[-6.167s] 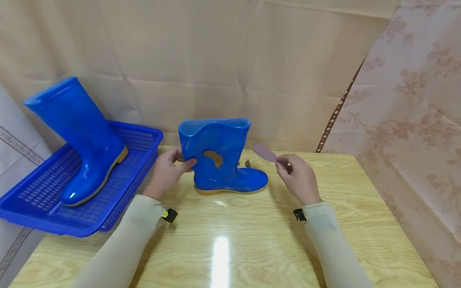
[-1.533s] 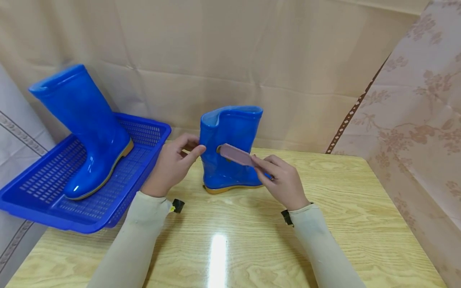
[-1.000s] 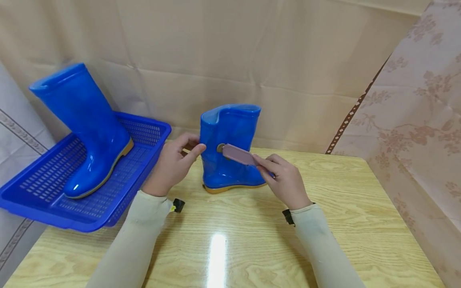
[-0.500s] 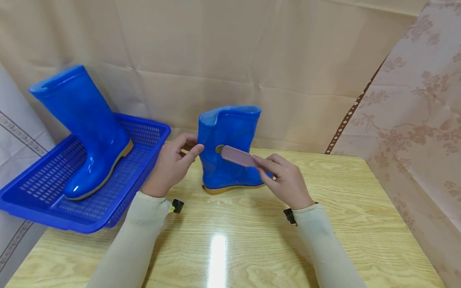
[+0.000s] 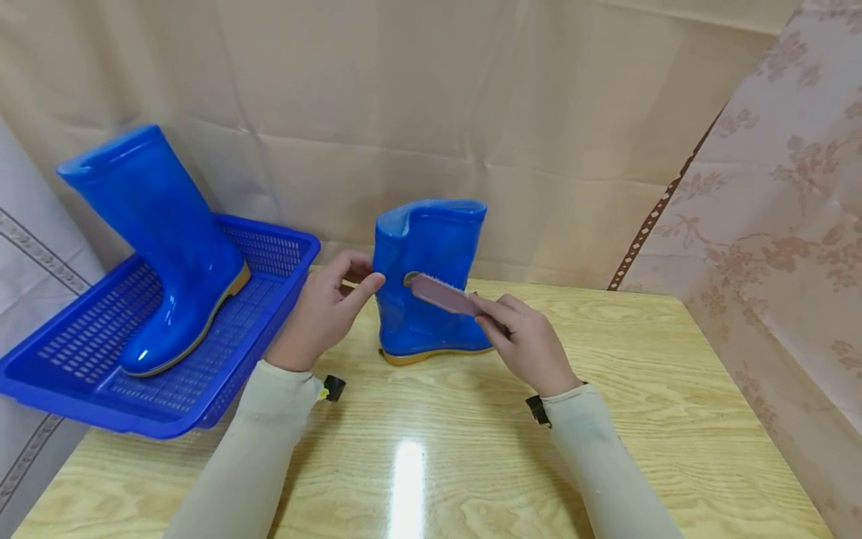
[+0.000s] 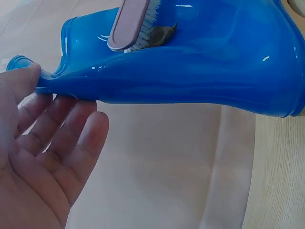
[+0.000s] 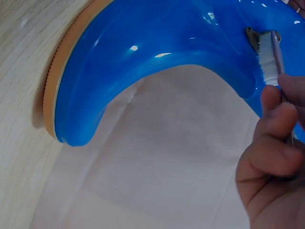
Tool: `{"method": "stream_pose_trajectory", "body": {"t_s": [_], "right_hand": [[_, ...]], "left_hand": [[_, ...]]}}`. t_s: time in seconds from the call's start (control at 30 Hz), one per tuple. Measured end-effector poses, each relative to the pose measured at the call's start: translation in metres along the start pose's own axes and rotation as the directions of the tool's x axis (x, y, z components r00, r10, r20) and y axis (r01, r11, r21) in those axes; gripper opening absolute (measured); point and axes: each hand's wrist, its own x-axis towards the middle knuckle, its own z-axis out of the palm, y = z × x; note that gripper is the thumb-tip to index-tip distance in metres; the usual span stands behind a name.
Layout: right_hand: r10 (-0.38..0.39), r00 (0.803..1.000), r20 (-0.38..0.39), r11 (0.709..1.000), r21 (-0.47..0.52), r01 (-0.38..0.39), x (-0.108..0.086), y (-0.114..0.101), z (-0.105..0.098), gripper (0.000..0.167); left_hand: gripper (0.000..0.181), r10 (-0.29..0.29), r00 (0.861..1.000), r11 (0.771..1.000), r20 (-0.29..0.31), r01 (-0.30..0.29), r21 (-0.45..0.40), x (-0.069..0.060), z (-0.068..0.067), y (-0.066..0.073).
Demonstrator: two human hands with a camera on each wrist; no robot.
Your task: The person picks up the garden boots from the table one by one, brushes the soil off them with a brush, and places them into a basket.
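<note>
Fingers of the right hand (image 5: 532, 346) pinched the brush (image 5: 441, 294); those of the left hand (image 5: 323, 308) pinched the back edge of the upright boot (image 5: 441, 239), standing on the worktop (image 5: 539, 479). Brushing looked unfinished: brown smear (image 6: 162, 36) remained on the boot's shaft. Since the earliest frame, the brush had moved from past the boot's toe onto that smear.
</note>
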Motion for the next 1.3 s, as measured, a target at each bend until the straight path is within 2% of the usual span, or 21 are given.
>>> {"method": "stream_pose_trajectory", "body": {"t_s": [0.17, 0.3, 0.4, 0.5, 0.63, 0.77, 0.93, 1.03, 1.23, 1.3], "right_hand": [[0.124, 0.992, 0.039, 0.992, 0.004, -0.124, 0.000, 0.000, -0.002, 0.022], [0.145, 0.989, 0.034, 0.989, 0.009, -0.145, 0.000, -0.001, -0.003, 0.016], [0.139, 0.990, 0.034, 0.989, 0.041, -0.140, 0.001, -0.001, -0.003, 0.019], [0.099, 0.994, 0.043, 0.993, 0.064, -0.101, 0.001, -0.002, -0.002, 0.025], [-0.005, 1.000, 0.028, 0.998, 0.068, 0.003, 0.000, -0.002, 0.000, 0.034], [-0.090, 0.996, -0.010, 0.993, 0.071, 0.090, 0.000, -0.002, 0.003, 0.046], [-0.146, 0.989, -0.016, 0.987, 0.062, 0.146, -0.001, -0.001, 0.008, 0.056], [-0.127, 0.992, 0.000, 0.990, 0.055, 0.127, -0.001, -0.001, 0.008, 0.054], [0.003, 1.000, -0.012, 1.000, 0.030, -0.002, -0.002, 0.000, 0.004, 0.045], [0.025, 0.999, -0.023, 0.999, 0.033, -0.024, -0.003, 0.000, 0.003, 0.044]], "left_hand": [[0.034, -0.075, 0.997, 0.997, -0.006, 0.075, -0.010, 0.001, 0.001, -0.001], [0.034, -0.099, 0.995, 0.995, -0.027, 0.098, -0.027, 0.001, 0.002, -0.002], [0.032, -0.099, 0.995, 0.994, -0.033, 0.097, -0.041, 0.001, 0.001, -0.002], [0.031, -0.091, 0.996, 0.995, -0.021, 0.090, -0.051, 0.001, 0.001, -0.003], [0.030, -0.073, 0.997, 0.995, 0.002, 0.073, -0.066, 0.001, 0.002, -0.004], [0.031, -0.068, 0.998, 0.996, 0.012, 0.069, -0.056, 0.002, 0.002, -0.005], [0.031, -0.056, 0.998, 0.998, 0.009, 0.056, -0.028, 0.000, 0.001, -0.004], [0.030, -0.055, 0.998, 0.998, 0.008, 0.055, -0.031, 0.000, 0.000, -0.003], [0.032, -0.094, 0.996, 0.995, 0.014, 0.094, -0.026, 0.001, 0.002, -0.001], [0.032, -0.103, 0.995, 0.994, 0.009, 0.103, -0.023, 0.001, 0.003, -0.001]]}}
